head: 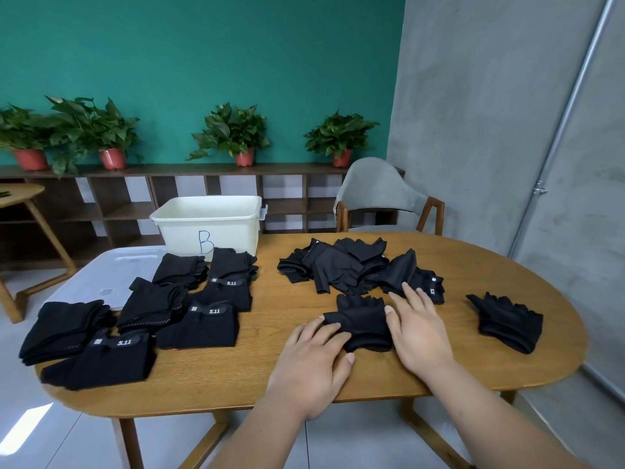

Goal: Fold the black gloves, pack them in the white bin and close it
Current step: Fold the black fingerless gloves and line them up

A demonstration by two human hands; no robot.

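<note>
A folded black glove (363, 321) lies on the wooden table (280, 377) in front of me. My left hand (313, 360) presses its left side with flat fingers, thumb at the glove's near edge. My right hand (417, 328) lies flat against its right side. Behind it is a loose heap of unfolded black gloves (351, 269). Several folded gloves (199, 319) are laid out on the left of the table, some with "5.11" labels. The white bin (209, 225), marked with a blue "B", stands open at the back. Its translucent lid (111, 275) lies flat at the left.
One more folded glove (507, 321) sits at the table's right end. A grey chair (378, 194) stands behind the table. Potted plants (233, 133) line a low shelf along the green wall. A second wooden table (20, 194) is at far left.
</note>
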